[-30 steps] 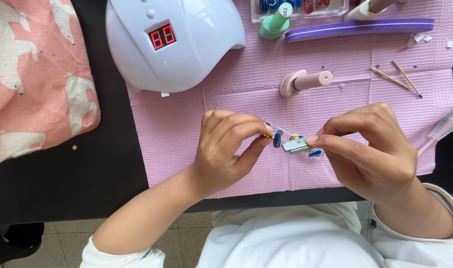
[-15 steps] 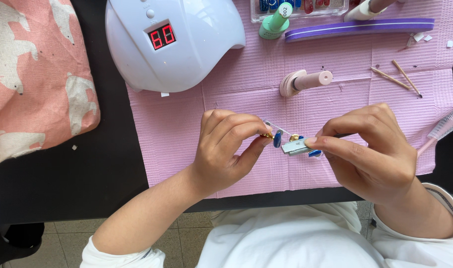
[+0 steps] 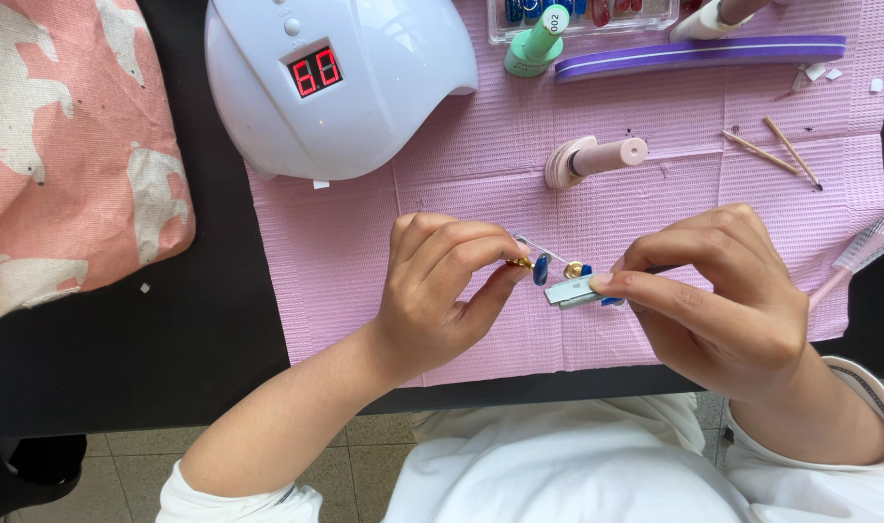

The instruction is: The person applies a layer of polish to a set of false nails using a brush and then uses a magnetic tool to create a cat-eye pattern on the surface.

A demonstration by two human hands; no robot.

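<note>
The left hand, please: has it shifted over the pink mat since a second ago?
No. The left hand sits as before, just below the white nail lamp and the pink stand.

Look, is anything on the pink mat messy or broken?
Nothing looks broken or spilled. Only small mess: a few white scraps lie loose near the purple nail file, and two wooden sticks lie crossed at an angle on the pink mat.

My left hand [image 3: 442, 291] pinches a small blue nail tip [image 3: 541, 269] over the pink mat [image 3: 364, 271]. My right hand [image 3: 723, 300] holds what appears to be a metal clipper [image 3: 570, 290] just beside it, below the white nail lamp [image 3: 340, 82].
</note>
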